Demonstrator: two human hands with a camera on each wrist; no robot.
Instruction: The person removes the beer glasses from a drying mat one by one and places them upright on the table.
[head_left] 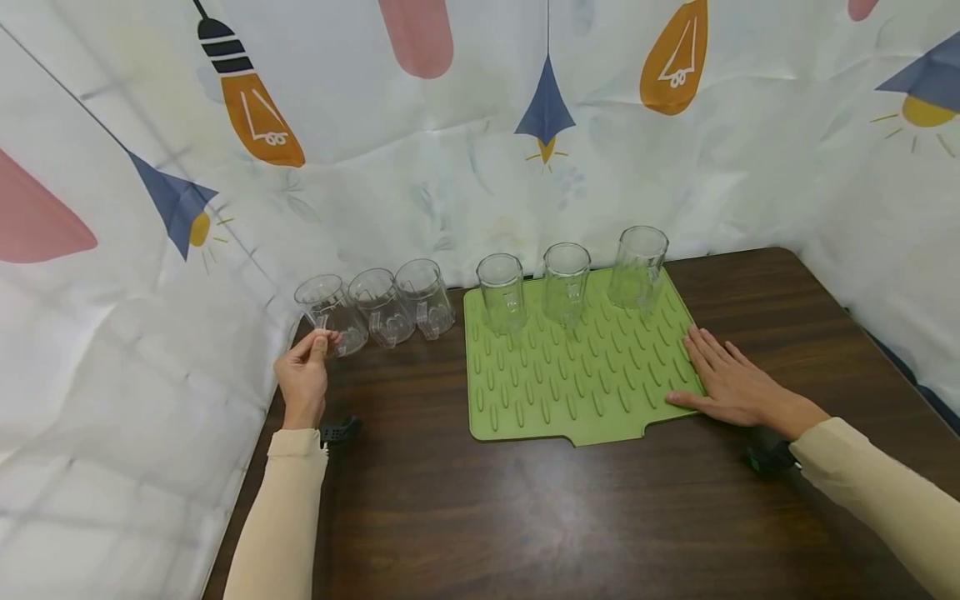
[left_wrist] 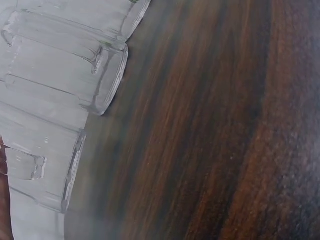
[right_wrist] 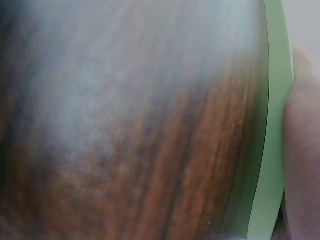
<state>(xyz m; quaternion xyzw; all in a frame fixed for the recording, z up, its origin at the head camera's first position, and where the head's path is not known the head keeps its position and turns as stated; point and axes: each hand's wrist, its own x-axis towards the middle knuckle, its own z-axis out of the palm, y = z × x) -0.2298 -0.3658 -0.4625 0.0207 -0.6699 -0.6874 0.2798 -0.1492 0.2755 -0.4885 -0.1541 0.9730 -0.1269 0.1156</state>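
At the table's far left, my left hand (head_left: 302,379) pinches the handle of the leftmost clear glass mug (head_left: 347,327). In the left wrist view, a fingertip (left_wrist: 4,200) shows at the handle of that mug (left_wrist: 55,155). Two more glass mugs, one in the middle (head_left: 390,317) and one on the right (head_left: 427,296), stand close beside it in a row. My right hand (head_left: 738,387) lies flat with spread fingers over the right edge of a green drying mat (head_left: 555,392). The right wrist view catches the mat's edge (right_wrist: 275,125) against the hand.
Along the mat's back part stand three glass mugs: a left one (head_left: 502,296), a middle one (head_left: 566,287) and a right one (head_left: 637,271). The dark wooden table (head_left: 450,517) meets a white patterned curtain (head_left: 337,200) at the back and left.
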